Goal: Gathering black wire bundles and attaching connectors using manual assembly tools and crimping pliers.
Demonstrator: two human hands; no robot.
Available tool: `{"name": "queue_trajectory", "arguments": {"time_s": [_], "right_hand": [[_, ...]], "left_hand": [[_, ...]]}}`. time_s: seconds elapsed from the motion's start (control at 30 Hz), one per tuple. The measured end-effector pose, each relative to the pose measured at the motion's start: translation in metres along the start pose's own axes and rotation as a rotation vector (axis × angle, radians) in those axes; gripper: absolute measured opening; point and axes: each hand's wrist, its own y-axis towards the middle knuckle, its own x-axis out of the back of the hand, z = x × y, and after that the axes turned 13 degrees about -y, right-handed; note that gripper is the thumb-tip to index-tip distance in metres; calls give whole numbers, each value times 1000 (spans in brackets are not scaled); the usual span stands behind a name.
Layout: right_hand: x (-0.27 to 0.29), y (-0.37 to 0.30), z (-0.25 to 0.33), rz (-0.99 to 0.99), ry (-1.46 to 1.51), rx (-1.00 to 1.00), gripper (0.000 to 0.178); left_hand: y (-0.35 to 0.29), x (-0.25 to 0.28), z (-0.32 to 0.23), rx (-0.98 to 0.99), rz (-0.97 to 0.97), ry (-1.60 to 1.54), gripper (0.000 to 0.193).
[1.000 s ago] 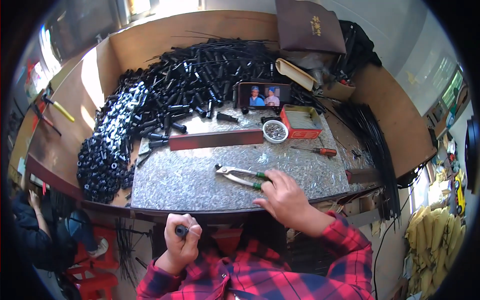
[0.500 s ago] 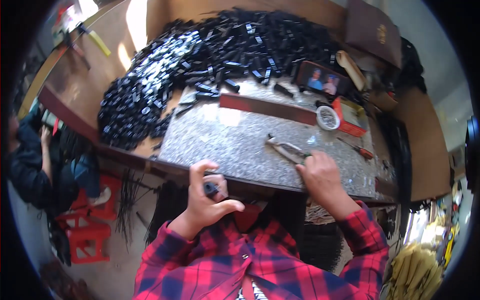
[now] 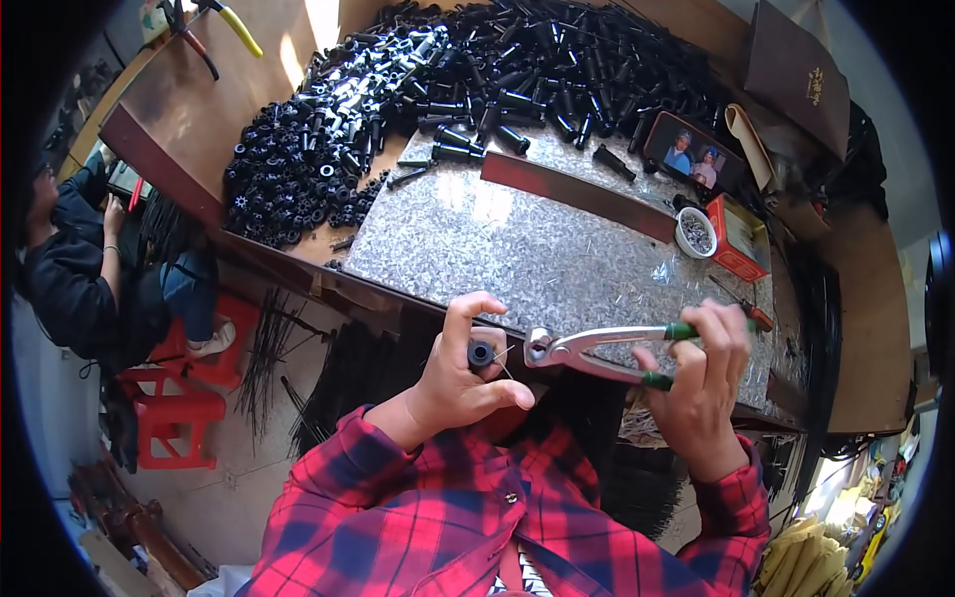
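Observation:
In front of my chest, my left hand [image 3: 448, 386] holds a short black tubular piece [image 3: 480, 354] with its round hollow end up. The lower fingers wrap it, while thumb and forefinger stand apart. Thin wires stick out beside the piece toward the pincers. Their handles sleeved in green, the metal pincers [image 3: 595, 341] are gripped by my right hand [image 3: 708, 383]. The handles are spread, and the jaws point left, close to the wires; whether they touch I cannot tell. Both hands are over the near edge of a speckled stone slab [image 3: 418, 244].
Heaped black tubular parts [image 3: 477, 75] fill the table's back and left. A metal strip [image 3: 577, 197] crosses the slab. At right are a phone [image 3: 691, 154], a white bowl [image 3: 695, 235] of small metal bits, a red box [image 3: 738, 239] and a screwdriver [image 3: 758, 315]. Another person [image 3: 80, 264] sits at left.
My right hand has lifted the pincers off the slab and brought them beside my left hand. The left hand with the black piece has shifted right in the picture. The view has shifted too.

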Motion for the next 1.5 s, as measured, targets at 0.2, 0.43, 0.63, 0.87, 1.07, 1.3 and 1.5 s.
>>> {"name": "queue_trajectory", "arguments": {"time_s": [0.2, 0.43, 0.63, 0.87, 1.07, 1.3, 1.5], "right_hand": [[-10, -1, 6, -144, -464, 111, 35], [-9, 1, 13, -98, -287, 144, 32], [3, -10, 17, 120, -19, 130, 30], [2, -20, 21, 1506, 1470, -497, 33], [10, -23, 26, 1065, 1173, -343, 50], [-13, -43, 13, 965, 1074, -187, 18], [-3, -29, 22, 1169, 1066, -285, 35]], "left_hand": [[1, -7, 1, 1, -57, 84, 74], [2, -14, -2, 28, -214, 127, 66], [-4, -6, -7, -45, -139, 230, 63], [2, -2, -7, -120, 16, 49, 59], [7, 3, -12, -27, 106, 99, 65], [12, 8, -14, -42, 186, -25, 51], [12, 3, -9, -71, 183, 140, 61]]}}
